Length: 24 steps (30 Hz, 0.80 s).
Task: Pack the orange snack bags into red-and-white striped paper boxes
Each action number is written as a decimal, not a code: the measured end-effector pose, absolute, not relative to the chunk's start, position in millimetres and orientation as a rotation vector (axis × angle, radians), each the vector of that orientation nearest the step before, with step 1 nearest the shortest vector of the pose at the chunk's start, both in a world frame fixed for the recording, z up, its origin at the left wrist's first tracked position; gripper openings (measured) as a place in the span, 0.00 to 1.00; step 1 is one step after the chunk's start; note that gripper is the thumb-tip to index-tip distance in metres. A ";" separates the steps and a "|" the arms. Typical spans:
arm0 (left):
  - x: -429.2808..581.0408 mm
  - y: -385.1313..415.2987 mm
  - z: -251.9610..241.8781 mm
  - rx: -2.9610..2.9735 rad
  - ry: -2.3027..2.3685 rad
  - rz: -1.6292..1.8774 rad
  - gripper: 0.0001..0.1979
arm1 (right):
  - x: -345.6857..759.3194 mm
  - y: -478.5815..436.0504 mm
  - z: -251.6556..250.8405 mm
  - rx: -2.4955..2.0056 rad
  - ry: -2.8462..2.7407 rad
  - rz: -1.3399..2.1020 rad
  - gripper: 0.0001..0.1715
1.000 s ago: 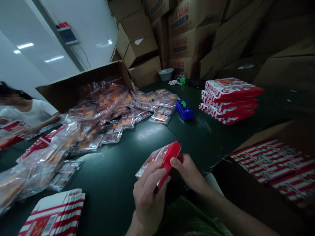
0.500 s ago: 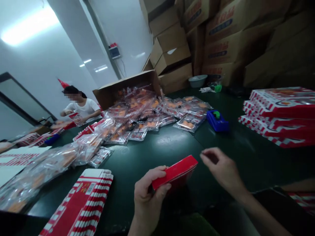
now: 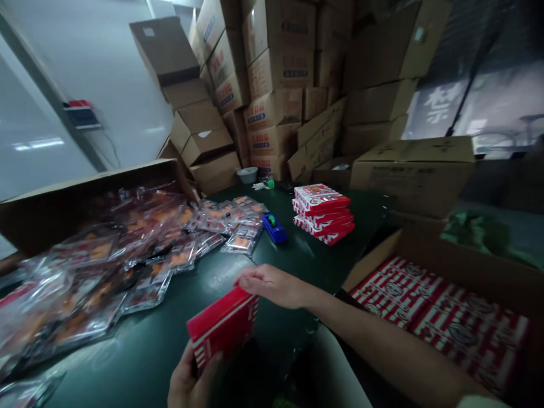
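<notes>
My left hand (image 3: 191,378) grips a small red carton (image 3: 225,326) with striped edges by its near lower end, tilted above the dark green table. At the carton's far upper corner is my right hand (image 3: 274,285), its fingers bent together over the edge; the fingertips are partly hidden. Left of the hands spreads a heap of clear plastic packs (image 3: 157,249) with orange pieces inside. Beyond my right hand stand a blue tape dispenser (image 3: 275,229) and a stack of red-and-white cartons (image 3: 323,212).
An open cardboard box (image 3: 382,249) at the right holds rows of red-striped cartons. Another cardboard box (image 3: 63,187) lies on its side behind the packs. Tall stacks of brown boxes (image 3: 276,73) line the back, with a grey bowl (image 3: 247,174) before them.
The view has swung to the right, so the filled box now shows and the co-worker's body is out of sight. My right hand has come from apart to the carton's corner.
</notes>
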<state>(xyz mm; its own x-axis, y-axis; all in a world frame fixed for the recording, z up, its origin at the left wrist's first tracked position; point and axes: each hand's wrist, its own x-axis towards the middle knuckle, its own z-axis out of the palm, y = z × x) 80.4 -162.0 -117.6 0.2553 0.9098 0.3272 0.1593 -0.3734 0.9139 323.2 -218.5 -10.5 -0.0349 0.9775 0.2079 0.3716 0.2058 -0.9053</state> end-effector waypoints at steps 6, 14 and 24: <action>116.8 -158.0 -78.5 2.801 0.216 1.376 0.15 | 353.4 -283.4 -53.4 -1.223 -1.021 1.247 0.31; 103.8 -174.3 -109.6 1.531 0.819 1.041 0.30 | 339.8 -289.5 -77.8 -1.032 -0.703 1.348 0.35; 167.0 -173.1 -97.4 1.015 0.584 0.693 0.37 | 367.0 -294.1 -114.7 -1.143 -0.738 1.142 0.39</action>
